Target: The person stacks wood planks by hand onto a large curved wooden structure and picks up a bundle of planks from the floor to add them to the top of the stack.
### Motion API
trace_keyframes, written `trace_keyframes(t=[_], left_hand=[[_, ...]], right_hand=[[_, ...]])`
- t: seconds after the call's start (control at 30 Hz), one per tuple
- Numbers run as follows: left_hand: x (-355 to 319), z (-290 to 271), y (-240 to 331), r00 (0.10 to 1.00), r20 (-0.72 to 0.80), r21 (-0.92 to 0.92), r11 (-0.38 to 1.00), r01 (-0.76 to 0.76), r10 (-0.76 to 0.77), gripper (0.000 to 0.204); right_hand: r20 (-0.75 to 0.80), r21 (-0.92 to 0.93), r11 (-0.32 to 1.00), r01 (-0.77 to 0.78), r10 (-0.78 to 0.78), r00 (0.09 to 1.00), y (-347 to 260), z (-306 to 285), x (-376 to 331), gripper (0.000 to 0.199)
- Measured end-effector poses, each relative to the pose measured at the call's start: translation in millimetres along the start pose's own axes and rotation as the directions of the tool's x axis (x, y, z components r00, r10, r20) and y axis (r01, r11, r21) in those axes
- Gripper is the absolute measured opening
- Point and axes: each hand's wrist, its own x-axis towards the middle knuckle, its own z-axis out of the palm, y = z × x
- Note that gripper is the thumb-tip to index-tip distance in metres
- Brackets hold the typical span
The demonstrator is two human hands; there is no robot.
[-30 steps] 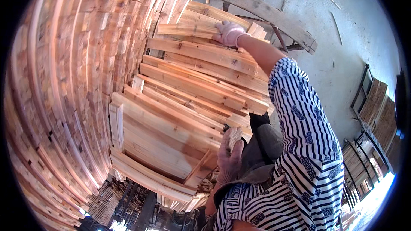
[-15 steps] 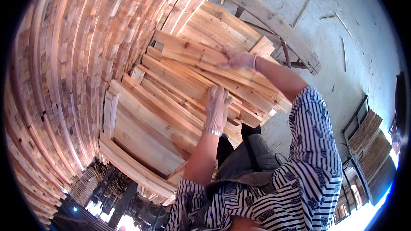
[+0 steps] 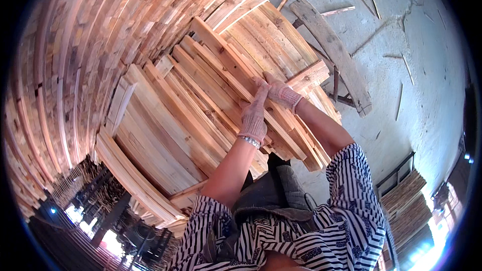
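My two hands, in pale knitted gloves, meet over a pile of long pale planks. My left hand (image 3: 254,114) has its fingers wrapped along a narrow wooden board (image 3: 221,45), with a metal watch band on the wrist. Right beside it, my right hand (image 3: 282,93) closes on the same board from its other side, the fingertips near those of the left. The undersides of both hands are hidden. More planks (image 3: 170,115) lie loosely side by side beneath, and a short wooden crosspiece (image 3: 309,76) rests across the boards to the right.
A tall stack of boards (image 3: 85,55) curves along the left. Beyond the pile stands a low weathered wooden bench (image 3: 334,55) on the concrete floor (image 3: 396,90), where thin wood strips are scattered. Bundled slats (image 3: 406,203) lean on a metal frame at lower right.
My right hand has come down and toward the left hand. The board under it has turned to lie more steeply along the pile. My left hand has shifted slightly, and the view has moved.
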Motion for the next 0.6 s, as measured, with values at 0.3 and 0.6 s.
trace_keyframes(t=[0.3,0.6], left_hand=[[-66.8,-64.7,-51.7,0.990,-0.079,0.035,0.993,-0.110,0.113,0.080],[-129.5,-104.4,-48.6,0.924,0.079,-0.147,0.921,-0.361,0.375,0.068]], right_hand=[[0.417,0.539,0.816,-0.207,-0.046,0.908,-33.5,4.5,-120.1,0.077],[0.240,0.076,0.965,0.251,-0.262,0.935,-51.6,42.3,-184.6,0.080]])
